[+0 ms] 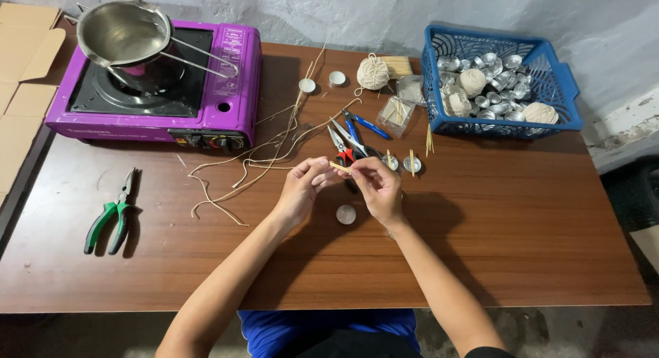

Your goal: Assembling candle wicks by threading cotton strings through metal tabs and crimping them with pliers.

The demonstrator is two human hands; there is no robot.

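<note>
Both my hands pinch a short wooden stick above the middle of the tabletop [480, 248].

My left hand [300, 190] and right hand [379, 188] meet over the brown wood, fingers of each closed on opposite ends of the small wooden stick [339, 167], held roughly level. Just below the hands a small round metal cup [346, 214] sits on the tabletop, untouched. Behind the hands lie red-handled pliers [343, 148] and blue-handled pliers [362, 124]; loose wick strands [254, 162] trail to the left. Green-handled pliers [113, 214] lie well apart at far left. Purple stove [233, 90] with metal pot [123, 32] at back left; blue basket [563, 83] of metal cups and string balls at back right.
</note>
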